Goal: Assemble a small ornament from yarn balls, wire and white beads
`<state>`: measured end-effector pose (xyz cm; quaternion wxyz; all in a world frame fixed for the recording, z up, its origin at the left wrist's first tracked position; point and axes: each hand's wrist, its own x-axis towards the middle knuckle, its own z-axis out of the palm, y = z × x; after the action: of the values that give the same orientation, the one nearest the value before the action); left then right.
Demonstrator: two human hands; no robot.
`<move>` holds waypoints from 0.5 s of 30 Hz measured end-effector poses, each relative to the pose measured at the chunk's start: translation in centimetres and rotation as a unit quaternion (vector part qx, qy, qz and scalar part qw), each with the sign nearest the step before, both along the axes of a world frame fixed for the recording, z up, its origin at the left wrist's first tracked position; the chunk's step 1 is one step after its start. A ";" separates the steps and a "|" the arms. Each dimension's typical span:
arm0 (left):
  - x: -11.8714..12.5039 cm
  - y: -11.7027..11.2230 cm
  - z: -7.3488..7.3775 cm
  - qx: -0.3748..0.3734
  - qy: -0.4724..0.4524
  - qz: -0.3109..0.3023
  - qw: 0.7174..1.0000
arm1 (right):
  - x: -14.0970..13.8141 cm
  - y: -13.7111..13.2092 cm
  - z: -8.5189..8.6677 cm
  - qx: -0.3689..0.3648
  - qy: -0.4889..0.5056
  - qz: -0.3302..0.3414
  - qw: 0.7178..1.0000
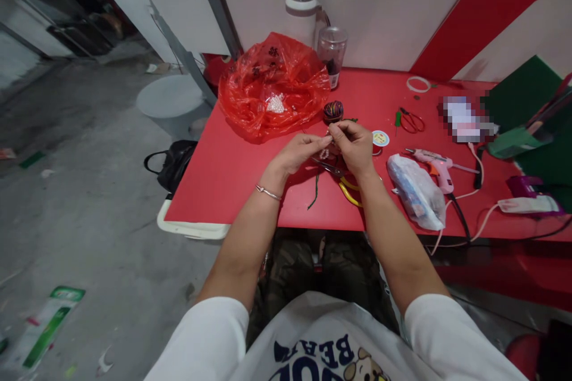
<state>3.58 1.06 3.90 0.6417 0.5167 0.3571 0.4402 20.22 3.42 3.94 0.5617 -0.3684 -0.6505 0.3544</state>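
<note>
My left hand (300, 153) and my right hand (355, 146) meet above the red table, fingertips pinched together. A small strand of pale beads (325, 154) hangs from between them; the exact grip on it is partly hidden by the fingers. Just under my hands lie pliers with yellow handles (350, 191), partly covered by my right hand. A short green cord (316, 191) lies on the table close by. Beyond my fingertips sits a ball of multicoloured yarn (333, 111). A round pale card (380, 139) is right of my right hand.
A red plastic bag (250, 95) with loose white beads (276, 103) stands at the back left. To the right are red-handled scissors (412, 121), a pink glue gun (435, 168) with cables, and a plastic-wrapped packet (415, 190). A clear jar (332, 50) stands by the wall.
</note>
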 end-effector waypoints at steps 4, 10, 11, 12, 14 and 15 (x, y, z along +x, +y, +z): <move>-0.1 0.0 0.1 0.051 0.033 0.025 0.998 | 0.2 0.0 0.0 0.020 -0.018 0.017 0.999; 0.0 0.6 -0.1 0.133 -0.007 0.134 0.982 | 0.3 0.2 0.1 -0.038 0.017 0.036 0.998; 0.0 0.7 -0.1 0.143 -0.016 0.147 0.979 | 0.2 0.2 0.1 -0.063 0.022 0.058 0.996; -0.1 0.8 -0.2 0.148 -0.022 0.155 0.977 | 0.0 0.1 0.0 -0.087 0.022 0.087 0.992; -0.2 0.9 -0.2 0.146 -0.025 0.165 0.975 | -0.3 0.0 -0.3 -0.115 0.015 0.154 0.981; -0.2 0.9 -0.2 0.142 -0.027 0.170 0.975 | -0.5 -0.1 -0.5 -0.121 0.011 0.180 0.976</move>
<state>3.37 1.96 3.69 0.4870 0.5221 0.3560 0.6029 19.69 3.28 3.47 0.4469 -0.3062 -0.6524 0.5300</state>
